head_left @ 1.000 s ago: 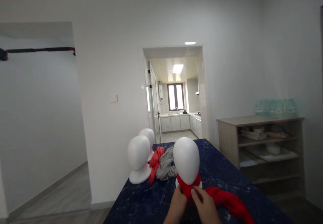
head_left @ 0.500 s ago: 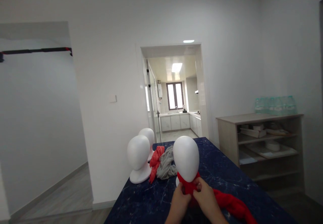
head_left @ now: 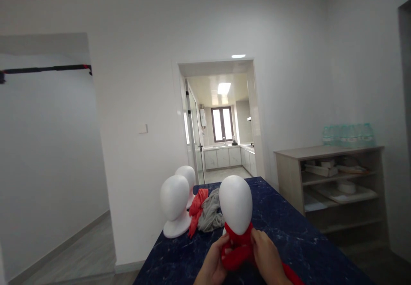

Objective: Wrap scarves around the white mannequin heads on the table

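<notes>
Here, from the head-worn view, a person's two bare hands work at the neck of a smooth white mannequin head (head_left: 236, 203) standing upright on a dark blue marbled counter (head_left: 289, 229). A red scarf (head_left: 239, 257) goes round that neck, just under the chin. Its bunched front fold runs crosswise between the hands, so it lies to the right of the left hand (head_left: 215, 257) and to the left of the right hand (head_left: 266, 250). Both hands touch it; the left is nearer the low, bulging fold, the right nearer the trailing length, which slants past the right forearm toward the person. The left grip is closed around the fold; the right grip pinches cloth beside the neck.

Compared with half a second ago, the hands are farther apart, a thick red fold fills the space between them, and less of the trailing length shows. Beyond the left hand, a coral cloth (head_left: 198, 208), a grey cloth (head_left: 211, 214) and another white head (head_left: 175, 197) sit as they did.
</notes>
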Available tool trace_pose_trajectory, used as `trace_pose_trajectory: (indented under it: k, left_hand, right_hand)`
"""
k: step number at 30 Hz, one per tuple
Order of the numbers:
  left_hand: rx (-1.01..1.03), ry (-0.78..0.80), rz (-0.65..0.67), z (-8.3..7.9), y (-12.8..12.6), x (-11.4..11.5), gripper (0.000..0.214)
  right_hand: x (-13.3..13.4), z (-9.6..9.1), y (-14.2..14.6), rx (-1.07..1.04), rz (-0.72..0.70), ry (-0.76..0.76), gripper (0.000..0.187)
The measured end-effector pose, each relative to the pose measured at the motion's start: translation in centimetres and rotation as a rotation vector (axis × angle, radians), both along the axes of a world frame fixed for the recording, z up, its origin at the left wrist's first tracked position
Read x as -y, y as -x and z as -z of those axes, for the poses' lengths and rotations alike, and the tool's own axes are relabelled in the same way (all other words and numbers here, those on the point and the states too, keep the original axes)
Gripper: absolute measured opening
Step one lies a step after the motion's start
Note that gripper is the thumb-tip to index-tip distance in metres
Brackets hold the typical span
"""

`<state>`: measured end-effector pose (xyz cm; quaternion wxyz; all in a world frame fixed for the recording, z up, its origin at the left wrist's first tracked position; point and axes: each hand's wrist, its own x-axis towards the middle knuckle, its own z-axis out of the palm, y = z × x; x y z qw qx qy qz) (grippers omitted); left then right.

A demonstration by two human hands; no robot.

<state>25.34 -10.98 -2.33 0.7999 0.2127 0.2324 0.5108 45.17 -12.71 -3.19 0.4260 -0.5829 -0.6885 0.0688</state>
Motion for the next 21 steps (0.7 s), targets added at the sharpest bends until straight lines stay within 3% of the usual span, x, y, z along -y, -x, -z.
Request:
trace_pose_trajectory:
  k: [3, 8, 10, 12, 15, 18, 21]
  left_hand:
    - [0.109, 0.132, 0.146, -1.3, 0.5, 0.5, 0.014]
    - [0.083, 0.142, 0.123, -2.4, -0.6, 1.6, 0.023]
    - [0.063, 0.145, 0.117, -2.5, -1.1, 1.7, 0.024]
    - [0.04, 0.125, 0.118, -2.4, -1.3, 1.6, 0.027]
    - [0.008, 0.083, 0.128, -2.3, -1.5, 1.3, 0.035]
    - [0.018, 0.079, 0.11, -2.1, -1.7, 1.1, 0.04]
    - [0.008, 0.057, 0.087, -2.0, -1.9, 1.4, 0.037]
  right_hand:
    - [0.8, -0.6, 0.5, 0.019, 0.007, -0.04, 0.038]
    - [3.3, -0.6, 2.8, -0.207, -0.102, -0.137, 0.024]
    - [4.1, -0.1, 4.2, -0.434, -0.183, -0.087, 0.034]
    - [4.7, 0.4, 5.3, -0.62, -0.235, -0.01, 0.06]
    - [5.2, 0.8, 5.8, -0.655, -0.254, 0.12, 0.082]
    - [5.5, 0.7, 4.9, -0.587, -0.255, 0.232, 0.084]
    - [5.8, 0.4, 3.6, -0.537, -0.28, 0.302, 0.067]
